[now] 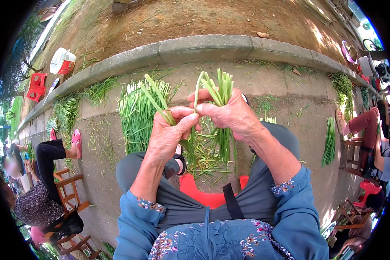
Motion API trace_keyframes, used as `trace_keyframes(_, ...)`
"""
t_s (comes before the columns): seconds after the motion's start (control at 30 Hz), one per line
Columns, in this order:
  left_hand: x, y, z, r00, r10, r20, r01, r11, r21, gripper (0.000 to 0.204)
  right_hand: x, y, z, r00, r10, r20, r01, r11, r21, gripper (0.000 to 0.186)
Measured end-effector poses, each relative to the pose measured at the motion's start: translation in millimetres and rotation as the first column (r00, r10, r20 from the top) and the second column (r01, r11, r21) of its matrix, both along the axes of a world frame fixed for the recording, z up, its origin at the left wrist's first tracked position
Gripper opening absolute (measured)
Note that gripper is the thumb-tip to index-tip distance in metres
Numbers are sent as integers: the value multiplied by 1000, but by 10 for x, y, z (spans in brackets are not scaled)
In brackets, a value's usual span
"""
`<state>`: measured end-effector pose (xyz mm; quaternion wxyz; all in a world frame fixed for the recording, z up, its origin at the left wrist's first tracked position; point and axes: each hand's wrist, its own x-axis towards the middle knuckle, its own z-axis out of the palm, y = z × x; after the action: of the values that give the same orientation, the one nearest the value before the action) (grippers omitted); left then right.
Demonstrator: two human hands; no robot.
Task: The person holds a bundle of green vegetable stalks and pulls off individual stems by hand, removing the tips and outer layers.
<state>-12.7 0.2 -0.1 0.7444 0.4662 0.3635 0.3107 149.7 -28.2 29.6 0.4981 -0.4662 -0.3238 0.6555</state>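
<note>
My left hand (170,128) is closed around a few long green stalks (154,99) with pale ends pointing up. A thicker bunch of the same stalks (223,89) is gripped in my right hand (229,113), pale ends up and green leaves hanging below. Between the two hands, the fingertips of both meet on one single stalk (197,93), which bends over at its top. Beyond my left hand, a wide pile of green stalks (136,108) lies on the pavement. Loose leaves and trimmings (208,173) cover the ground between my feet. The exact kind of plant is unclear.
A red plastic stool (199,193) shows between my knees. A concrete kerb (203,47) curves across the far side. On the left, a person (43,190) sits by wooden chairs (69,190); at right, other people sit near a small bundle of stalks (329,142).
</note>
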Motion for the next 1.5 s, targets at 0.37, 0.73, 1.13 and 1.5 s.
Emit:
trace_keyframes(0.37, 7, 3, 8, 999, 3, -36, -3, 1000, 6, 13, -25, -4, -80, 1000, -4, -13, 5, 999, 37, 16)
trace_keyframes(0.73, 22, -7, 22, 998, 47, -29, -47, 999, -5, 12, -43, 1, -84, 999, -36, -9, 36, 999, -22, 16)
trace_keyframes(1.13, 31, -16, 1, 992, 61, -112, -54, 997, 62, 11, -20, 16, -140, 996, -42, -76, 40, 999, -32, 15)
trace_keyframes(1.5, 39, -19, 18, 969, 85, -230, -53, 988, 142, 12, -5, 44, -225, 869, -245, 431, 151, 959, 241, 11)
